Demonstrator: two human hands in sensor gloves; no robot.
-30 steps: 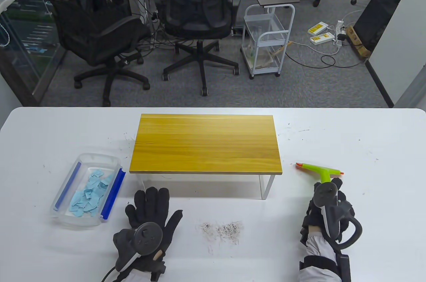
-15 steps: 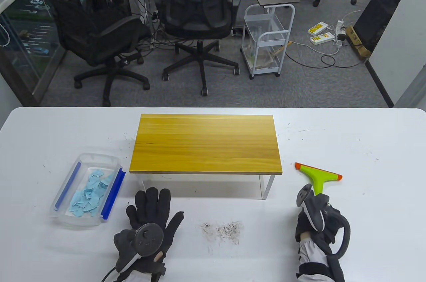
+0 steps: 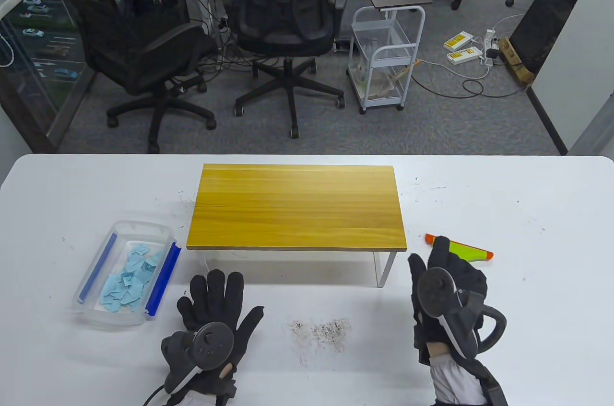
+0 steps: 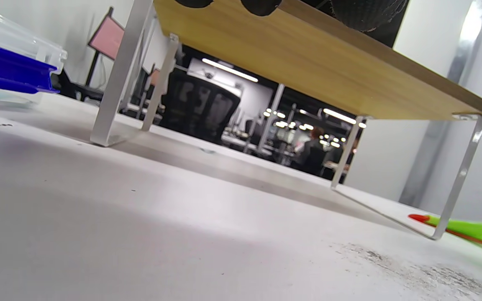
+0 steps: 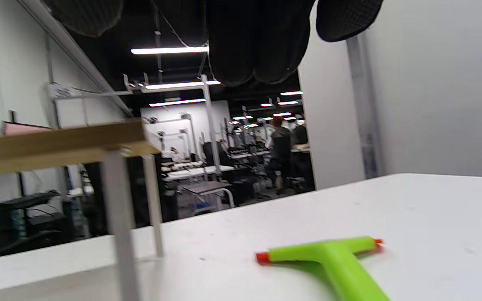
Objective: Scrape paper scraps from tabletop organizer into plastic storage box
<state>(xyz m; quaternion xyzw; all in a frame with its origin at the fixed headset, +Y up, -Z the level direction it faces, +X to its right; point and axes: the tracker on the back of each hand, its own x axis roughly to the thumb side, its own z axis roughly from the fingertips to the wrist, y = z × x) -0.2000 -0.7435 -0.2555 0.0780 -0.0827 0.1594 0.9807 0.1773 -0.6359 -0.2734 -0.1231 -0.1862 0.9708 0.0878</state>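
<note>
Since the blue paper scraps already lie in the clear plastic storage box with blue side rails at the table's left, and the wooden-topped organizer on white metal legs shows a bare top, the scraping looks finished. Next to the box, the left hand rests flat on the white table, fingers spread, holding nothing. Further right, the right hand hovers above the green T-shaped scraper with orange blade tips; its fingers hang open, clear of the handle. Releasing well likely means lifting straight away without nudging the tool.
</note>
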